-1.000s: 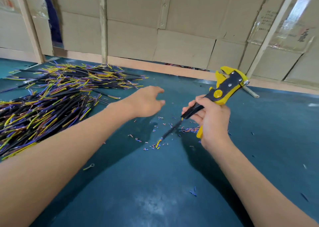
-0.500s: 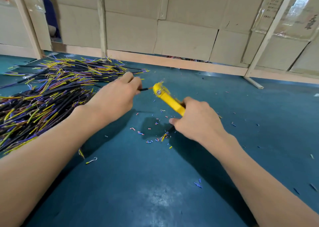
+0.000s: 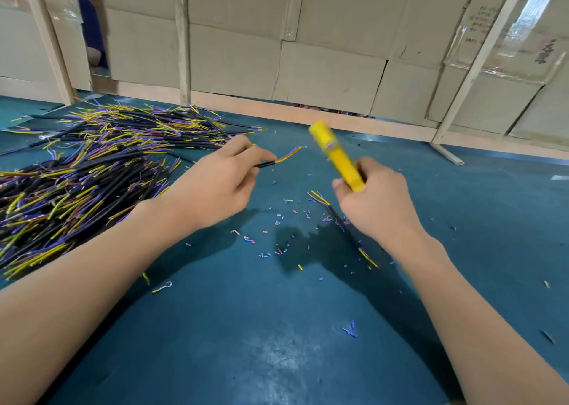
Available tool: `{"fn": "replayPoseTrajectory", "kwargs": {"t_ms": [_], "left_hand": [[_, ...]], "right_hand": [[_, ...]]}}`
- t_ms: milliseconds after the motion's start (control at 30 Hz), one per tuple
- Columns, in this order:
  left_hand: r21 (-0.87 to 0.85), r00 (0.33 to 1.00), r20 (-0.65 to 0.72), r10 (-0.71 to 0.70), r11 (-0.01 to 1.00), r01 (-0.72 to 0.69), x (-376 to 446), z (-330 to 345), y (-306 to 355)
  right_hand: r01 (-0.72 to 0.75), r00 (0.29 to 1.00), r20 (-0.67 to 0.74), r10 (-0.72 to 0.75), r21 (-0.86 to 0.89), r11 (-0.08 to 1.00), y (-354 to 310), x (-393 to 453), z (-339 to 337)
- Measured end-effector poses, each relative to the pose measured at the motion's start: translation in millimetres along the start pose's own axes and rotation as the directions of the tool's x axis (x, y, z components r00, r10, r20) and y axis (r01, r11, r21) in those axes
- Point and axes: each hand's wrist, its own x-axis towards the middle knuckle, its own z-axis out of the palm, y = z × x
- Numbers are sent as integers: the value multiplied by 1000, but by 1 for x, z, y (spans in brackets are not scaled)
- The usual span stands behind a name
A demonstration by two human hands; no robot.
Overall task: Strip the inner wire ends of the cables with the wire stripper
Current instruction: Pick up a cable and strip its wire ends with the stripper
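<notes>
My left hand point(image 3: 215, 182) pinches a black cable point(image 3: 265, 164) near its end, and the coloured inner wires point(image 3: 289, 154) stick out to the right of my fingers. My right hand point(image 3: 378, 204) grips the yellow wire stripper point(image 3: 337, 156), whose head points up and left, a short gap away from the wire ends. Another black cable point(image 3: 345, 226) with yellow and purple wires lies on the teal table point(image 3: 246, 327) under my right hand. A big pile of black cables point(image 3: 86, 173) covers the table's left side.
Small bits of stripped insulation point(image 3: 277, 235) are scattered on the table between my hands. A small hook-shaped metal piece point(image 3: 163, 287) lies near my left forearm. Cardboard panels point(image 3: 308, 50) and wooden battens point(image 3: 474, 62) wall off the table's far edge.
My left hand has pulled the cable back from the stripper's head, so the wire ends now show free. The stripper has shifted a little to the right with my right hand.
</notes>
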Motion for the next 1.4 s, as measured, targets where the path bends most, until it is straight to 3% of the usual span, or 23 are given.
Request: {"fn": "replayPoseTrajectory", "kwargs": {"t_ms": [67, 133, 167, 233, 400, 600, 767, 867, 1067, 1400], "left_hand": [[-41, 999, -34, 31, 999, -32, -1, -3, 6], [-91, 994, -63, 90, 991, -95, -2, -5, 13], [-111, 990, -77, 122, 985, -130, -2, -4, 15], [-125, 982, -97, 164, 976, -175, -1, -1, 18], [-179, 973, -123, 196, 960, -216, -2, 10, 19], [-256, 981, -109, 160, 949, -183, -5, 10, 20], [-213, 962, -225, 152, 956, -201, -4, 13, 27], [-250, 957, -277, 86, 955, -158, -3, 14, 28], [-420, 968, -249, -23, 904, -86, -1, 14, 39], [-139, 936, -337, 101, 978, -155, 3, 11, 34]], "right_hand": [[-90, 993, -29, 115, 455, 886, -8, 1, -4], [-151, 986, 76, 150, 797, 585, -18, -1, -8], [-172, 984, 125, 130, 865, 472, -20, -2, -9], [-208, 978, 189, 85, 899, 385, -22, -3, -9], [-241, 970, 213, 116, 905, 352, -25, -7, -1], [-237, 970, 243, 6, 942, 237, -26, -9, -2], [-267, 958, 284, -39, 933, 243, -28, -14, 5], [-270, 954, 293, -64, 933, 236, -30, -16, 7], [-251, 959, 272, -77, 945, 211, -33, -18, 8], [-233, 972, 237, -1, 958, 166, -39, -20, 10]]}}
